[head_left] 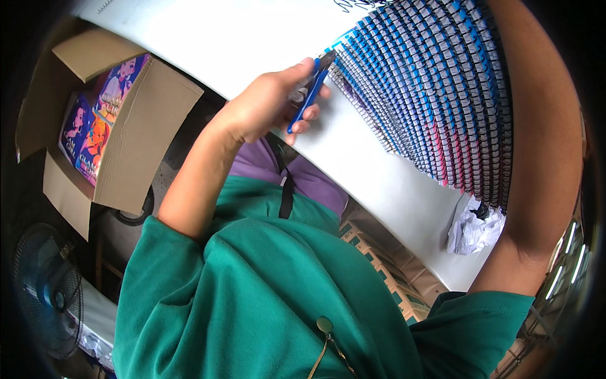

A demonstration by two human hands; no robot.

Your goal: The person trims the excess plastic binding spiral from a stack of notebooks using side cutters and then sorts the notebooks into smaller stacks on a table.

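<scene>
Off to my left an open cardboard box [136,136] sits below the table edge, flaps spread so the colourful cartoon-cover books [95,123] inside stay within reach. My left hand [265,104] is curled tight around a pair of blue-handled snips [310,95], their short dark blades tipped toward the near end of the row so the tips meet the wire. The spiral-bound notebooks [429,95] lie fanned and overlapping across the white table [353,158], each coil exposed beside the next. My right forearm [543,139] runs along the far side of the stack; that hand is out of view. Crumpled white paper [473,230] lies near my elbow.
</scene>
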